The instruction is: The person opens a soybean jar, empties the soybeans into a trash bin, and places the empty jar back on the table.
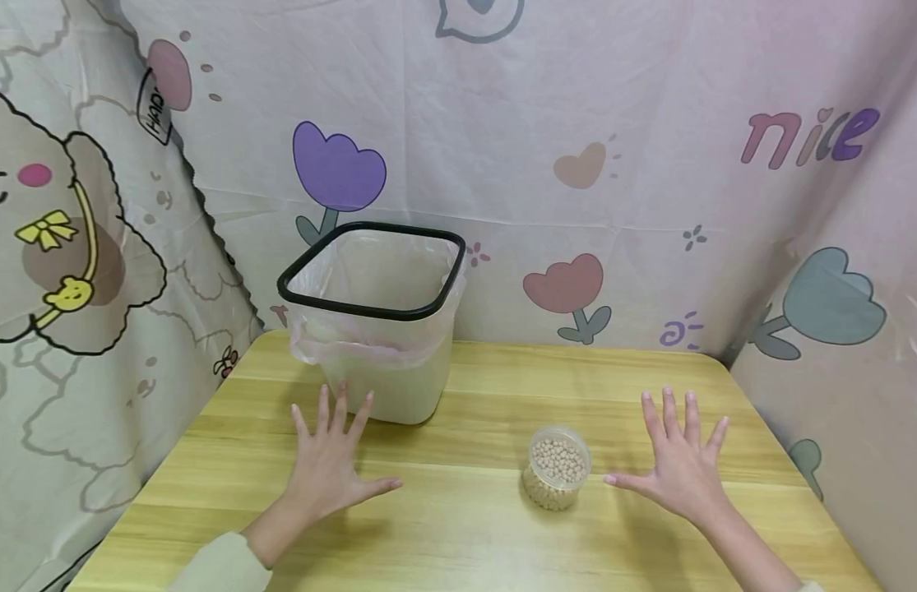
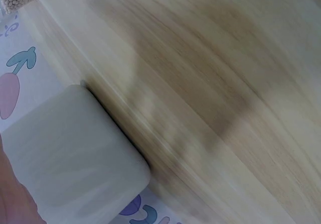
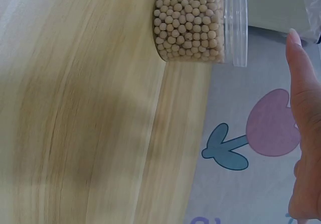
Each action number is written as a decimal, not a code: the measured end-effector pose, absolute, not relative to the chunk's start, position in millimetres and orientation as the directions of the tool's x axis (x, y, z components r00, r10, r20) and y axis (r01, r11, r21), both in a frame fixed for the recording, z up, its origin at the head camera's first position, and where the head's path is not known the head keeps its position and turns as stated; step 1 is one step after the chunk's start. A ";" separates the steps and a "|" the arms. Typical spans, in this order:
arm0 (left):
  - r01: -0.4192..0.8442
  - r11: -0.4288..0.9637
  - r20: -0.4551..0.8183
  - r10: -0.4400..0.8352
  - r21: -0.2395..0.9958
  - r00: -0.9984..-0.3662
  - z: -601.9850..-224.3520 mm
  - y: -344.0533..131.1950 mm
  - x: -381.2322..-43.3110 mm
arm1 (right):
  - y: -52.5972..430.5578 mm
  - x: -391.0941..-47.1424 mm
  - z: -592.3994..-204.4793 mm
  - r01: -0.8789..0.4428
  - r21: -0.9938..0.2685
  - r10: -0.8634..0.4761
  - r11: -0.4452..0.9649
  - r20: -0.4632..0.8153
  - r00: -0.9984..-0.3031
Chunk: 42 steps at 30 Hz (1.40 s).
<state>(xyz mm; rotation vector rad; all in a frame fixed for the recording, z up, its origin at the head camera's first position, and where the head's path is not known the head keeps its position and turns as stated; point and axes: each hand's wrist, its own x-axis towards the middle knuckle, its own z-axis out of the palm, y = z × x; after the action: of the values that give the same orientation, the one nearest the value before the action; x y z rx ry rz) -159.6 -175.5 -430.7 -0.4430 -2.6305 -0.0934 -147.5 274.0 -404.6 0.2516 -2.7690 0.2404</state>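
A clear jar (image 1: 551, 488) of pale beads (image 1: 562, 460) is standing upright on the table (image 1: 458, 534), just beside the right hand (image 1: 683, 473), while the left hand (image 1: 328, 469) is hovering near a lined bin (image 1: 399, 382). Both hands, well apart, are holding nothing, fingers spread. A sideways knock is risking a toppled jar and, if unlidded, scattered beads.

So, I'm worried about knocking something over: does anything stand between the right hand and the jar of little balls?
Nothing visible does. The right hand is beside the jar, its thumb pointing toward it, with only a small gap between them.
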 end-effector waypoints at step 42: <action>0.272 0.957 0.321 0.228 0.102 -0.919 -390.2 -237.5 -162.5 | 240.6 -162.7 -380.6 -0.264 -0.219 -0.180 0.939 0.340 -0.923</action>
<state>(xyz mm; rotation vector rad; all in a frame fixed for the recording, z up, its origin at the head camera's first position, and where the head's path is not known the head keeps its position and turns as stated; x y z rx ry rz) -162.5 -237.5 -390.2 -0.3667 -2.7995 -0.2075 -162.7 240.6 -380.6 0.3269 -2.7771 0.3758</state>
